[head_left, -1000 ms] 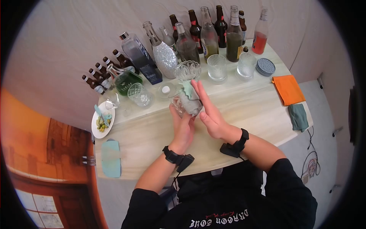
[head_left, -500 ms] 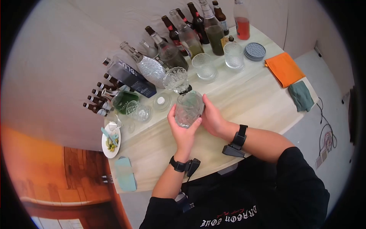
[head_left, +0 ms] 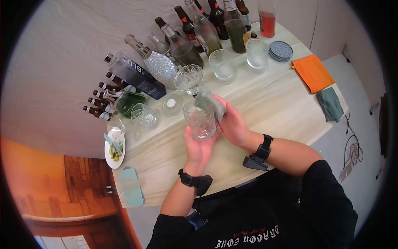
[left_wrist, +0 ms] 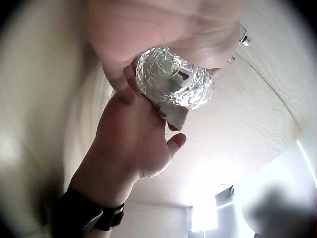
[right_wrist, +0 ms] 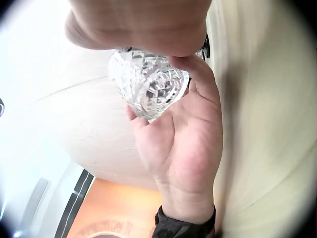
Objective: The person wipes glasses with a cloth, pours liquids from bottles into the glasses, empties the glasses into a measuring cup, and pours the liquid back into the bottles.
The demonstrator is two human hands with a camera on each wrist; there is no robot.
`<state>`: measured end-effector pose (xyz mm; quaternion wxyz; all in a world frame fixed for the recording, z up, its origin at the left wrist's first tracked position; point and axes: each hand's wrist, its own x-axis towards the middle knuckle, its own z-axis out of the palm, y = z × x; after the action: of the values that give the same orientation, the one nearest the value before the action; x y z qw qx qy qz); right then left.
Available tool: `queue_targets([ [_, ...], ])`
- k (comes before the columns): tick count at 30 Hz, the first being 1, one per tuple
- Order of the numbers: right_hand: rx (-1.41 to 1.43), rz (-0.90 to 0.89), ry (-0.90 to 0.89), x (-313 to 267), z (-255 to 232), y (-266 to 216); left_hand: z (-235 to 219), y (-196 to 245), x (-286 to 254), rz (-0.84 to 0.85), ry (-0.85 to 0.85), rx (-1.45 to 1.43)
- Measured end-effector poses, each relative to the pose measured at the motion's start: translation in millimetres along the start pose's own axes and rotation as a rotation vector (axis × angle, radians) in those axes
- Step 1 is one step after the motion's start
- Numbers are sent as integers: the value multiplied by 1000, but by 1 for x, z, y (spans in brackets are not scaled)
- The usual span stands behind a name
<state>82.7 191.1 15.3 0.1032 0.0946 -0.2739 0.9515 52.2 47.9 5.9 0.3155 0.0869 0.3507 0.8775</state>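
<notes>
A patterned cut-glass tumbler is in my left hand, which grips it low, with fingers and thumb around the base. It is raised over the near part of the table. A grey-green cloth is in my right hand, bunched along the tumbler's right side and up at its rim. In the left wrist view, a grey flap of the cloth hangs between the tumbler and the right palm. The right fingertips are mostly hidden behind cloth and glass.
A stemmed glass bowl stands just beyond the tumbler. Several bottles line the back, with two glasses before them. Coasters, an orange cloth and a green cloth lie right; a white plate sits left.
The right hand was flat against the cloth-filled tumbler, then came round its side; now the cloth shows at the rim and right side. The tumbler has turned in the left hand. The head view has shifted.
</notes>
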Motion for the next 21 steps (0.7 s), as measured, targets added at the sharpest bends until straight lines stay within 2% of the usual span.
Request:
queue_targets([
  [1, 5, 1, 2, 1, -1, 0, 1, 0, -1, -2, 4, 3],
  [3, -119, -41, -113, 7, -5, -2, 8, -1, -2, 52, 144, -140],
  [4, -113, -35, -108, 8, -5, -1, 7, -1, -1, 49, 154, -139],
  [6, -64, -9, 29, 6, -3, 2, 4, -2, 0, 4, 115, -187],
  [7, -62, 2, 36, 6, -3, 1, 3, -3, 0, 1, 127, -192],
  [10, 147, 92, 310, 11, -1, -11, 8, -3, 0, -17, 65, 21],
  [13, 154, 145, 327, 13, -29, 0, 10, 3, 0, -107, 50, 39],
  [14, 145, 146, 323, 13, -29, 0, 8, 8, 2, -101, 45, 33],
  [16, -16, 96, 273, 9, -25, 4, 2, 15, 4, -210, -26, 2],
  [19, 49, 125, 298, 0, -18, 11, -13, 14, 7, -263, -80, 116],
  [20, 49, 127, 298, 0, -17, 12, -11, 10, 5, -263, -78, 115],
  [21, 124, 105, 319, 1, -16, 13, -7, 1, 2, -150, 36, 275],
])
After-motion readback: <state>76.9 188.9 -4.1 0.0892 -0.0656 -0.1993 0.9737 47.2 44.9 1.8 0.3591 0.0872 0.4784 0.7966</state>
